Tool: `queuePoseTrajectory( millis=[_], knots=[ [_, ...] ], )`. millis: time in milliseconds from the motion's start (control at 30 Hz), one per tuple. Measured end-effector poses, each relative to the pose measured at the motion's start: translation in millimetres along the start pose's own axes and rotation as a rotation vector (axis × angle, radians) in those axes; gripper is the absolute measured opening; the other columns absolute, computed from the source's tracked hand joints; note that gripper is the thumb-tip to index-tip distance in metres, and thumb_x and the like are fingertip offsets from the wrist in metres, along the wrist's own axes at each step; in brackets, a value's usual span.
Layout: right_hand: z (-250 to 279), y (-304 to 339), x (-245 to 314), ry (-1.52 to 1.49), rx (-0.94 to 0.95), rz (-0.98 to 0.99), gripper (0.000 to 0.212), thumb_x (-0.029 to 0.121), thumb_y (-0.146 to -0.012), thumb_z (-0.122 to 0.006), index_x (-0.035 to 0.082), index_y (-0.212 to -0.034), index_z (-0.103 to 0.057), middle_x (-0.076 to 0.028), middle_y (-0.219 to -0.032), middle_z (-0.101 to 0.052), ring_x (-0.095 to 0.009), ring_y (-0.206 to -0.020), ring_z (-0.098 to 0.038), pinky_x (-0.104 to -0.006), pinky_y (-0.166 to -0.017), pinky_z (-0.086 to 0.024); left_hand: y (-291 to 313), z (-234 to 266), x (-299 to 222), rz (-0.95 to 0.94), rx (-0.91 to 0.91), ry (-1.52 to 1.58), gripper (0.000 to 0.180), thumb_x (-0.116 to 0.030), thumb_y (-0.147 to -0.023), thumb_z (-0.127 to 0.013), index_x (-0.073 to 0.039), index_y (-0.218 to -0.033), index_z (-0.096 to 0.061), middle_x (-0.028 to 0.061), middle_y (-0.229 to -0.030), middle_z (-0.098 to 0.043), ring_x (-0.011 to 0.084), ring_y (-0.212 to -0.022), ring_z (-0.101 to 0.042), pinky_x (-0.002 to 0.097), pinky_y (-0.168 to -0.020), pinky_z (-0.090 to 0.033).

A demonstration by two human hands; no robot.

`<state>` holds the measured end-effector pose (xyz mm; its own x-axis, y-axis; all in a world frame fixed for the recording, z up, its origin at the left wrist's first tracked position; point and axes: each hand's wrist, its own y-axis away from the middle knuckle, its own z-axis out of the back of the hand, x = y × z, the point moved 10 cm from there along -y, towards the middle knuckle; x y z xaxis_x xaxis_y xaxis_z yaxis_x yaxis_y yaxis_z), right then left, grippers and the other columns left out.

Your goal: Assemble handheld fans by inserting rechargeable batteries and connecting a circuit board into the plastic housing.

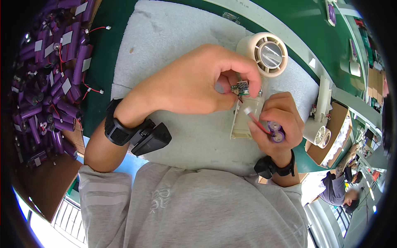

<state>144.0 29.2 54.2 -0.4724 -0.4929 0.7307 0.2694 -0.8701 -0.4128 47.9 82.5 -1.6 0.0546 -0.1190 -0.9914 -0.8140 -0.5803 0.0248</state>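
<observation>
My left hand (202, 78) reaches across the foam pad, its thumb and fingers closed on a small green circuit board (240, 88). My right hand (283, 118) is wrapped round a purple battery pack (276, 133), whose round cell ends show. From the pack a red lead (258, 123) runs to a white plug (248, 110), which stands apart from the board. Under and between both hands lies a cream handheld fan's handle shell (242, 124), partly hidden by them. Its round fan head (271, 53) with a silvery centre points up beyond my fingers.
A white foam pad (144, 53) covers the green bench (101, 78). At the left, a cardboard box (49, 182) holds many purple battery packs (66, 82), some leads trailing over its edge. More cream fan parts (316, 132) lie at right beside another carton (339, 128). A person (337, 188) sits farther right.
</observation>
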Motion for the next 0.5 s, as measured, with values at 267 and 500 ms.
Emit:
queuePoseTrajectory(
  millis=[267, 500],
  knots=[
    [5.6, 3.1, 0.9, 0.058, -0.010, 0.045, 0.019, 0.007, -0.067, -0.079, 0.005, -0.084, -0.069, -0.007, -0.077, -0.053, -0.021, -0.065, -0.050, -0.0291, -0.053, -0.038, 0.9, -0.1, -3.9, -0.024, 0.008, -0.054, 0.022, 0.011, -0.075, -0.066, -0.002, -0.093, -0.066, 0.0036, -0.091, -0.063, 0.0111, -0.084, -0.059, 0.0234, -0.074, -0.049],
    [2.8, 3.8, -8.7, 0.148, -0.011, -0.094, 0.022, 0.005, -0.069, -0.079, 0.005, -0.090, -0.073, -0.007, -0.078, -0.053, -0.016, -0.063, -0.049, -0.0257, -0.052, -0.038, -1.7, -0.1, -1.1, 0.026, 0.027, -0.096, 0.022, 0.010, -0.076, -0.069, -0.002, -0.095, -0.068, 0.0043, -0.091, -0.064, 0.0110, -0.082, -0.060, 0.0226, -0.072, -0.049]
  ],
)
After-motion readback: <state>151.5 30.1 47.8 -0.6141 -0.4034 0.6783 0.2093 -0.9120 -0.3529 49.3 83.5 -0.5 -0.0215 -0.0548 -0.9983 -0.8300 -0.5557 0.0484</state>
